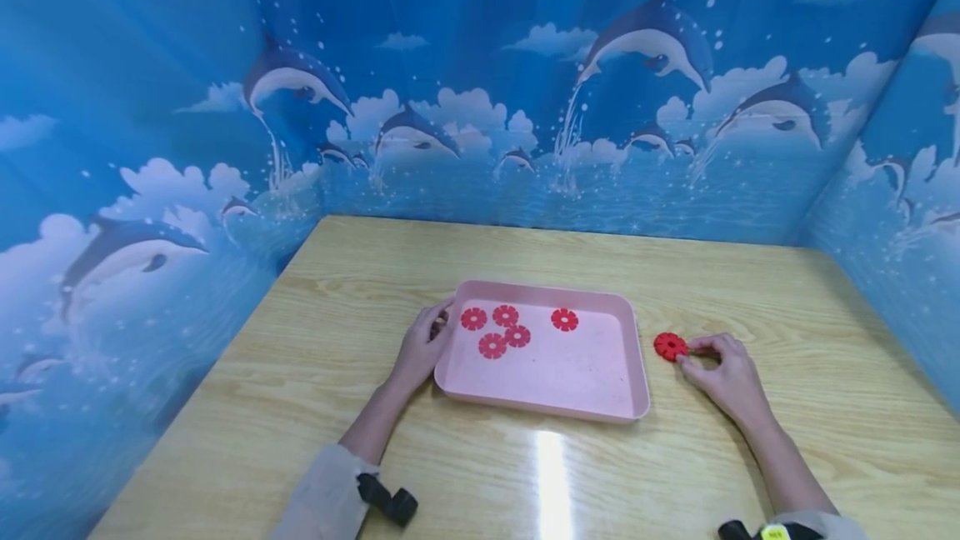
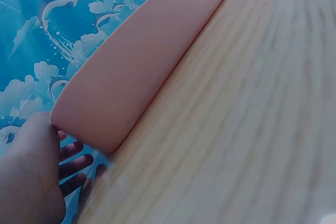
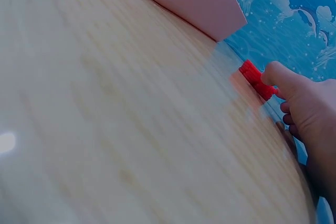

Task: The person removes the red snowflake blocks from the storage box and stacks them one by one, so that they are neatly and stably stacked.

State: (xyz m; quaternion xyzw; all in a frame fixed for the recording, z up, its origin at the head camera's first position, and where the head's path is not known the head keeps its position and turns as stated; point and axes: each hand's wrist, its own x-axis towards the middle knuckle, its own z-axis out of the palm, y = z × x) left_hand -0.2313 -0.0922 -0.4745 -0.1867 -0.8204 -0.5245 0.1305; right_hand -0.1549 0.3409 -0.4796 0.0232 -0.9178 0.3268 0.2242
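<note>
My right hand (image 1: 723, 377) pinches the near edge of a red notched plastic disc (image 1: 671, 347) between thumb and fingers, right of the pink tray. In the right wrist view the red piece (image 3: 257, 80) looks thick, like discs stacked together, just above the tabletop. The left hand (image 1: 422, 348) rests against the left end of the pink tray (image 1: 540, 411), touching its wall. Seen from the left wrist, those fingers (image 2: 76, 166) are loosely bent beside the tray's end wall. Several red notched discs (image 1: 492, 346) lie inside the tray, mostly at its left, with one disc (image 1: 565, 320) apart.
Under the tray is a light wood-grain table (image 1: 480, 473), with a bright light reflection near its front. A blue curtain (image 1: 480, 165) printed with dolphins stands along the back and both sides.
</note>
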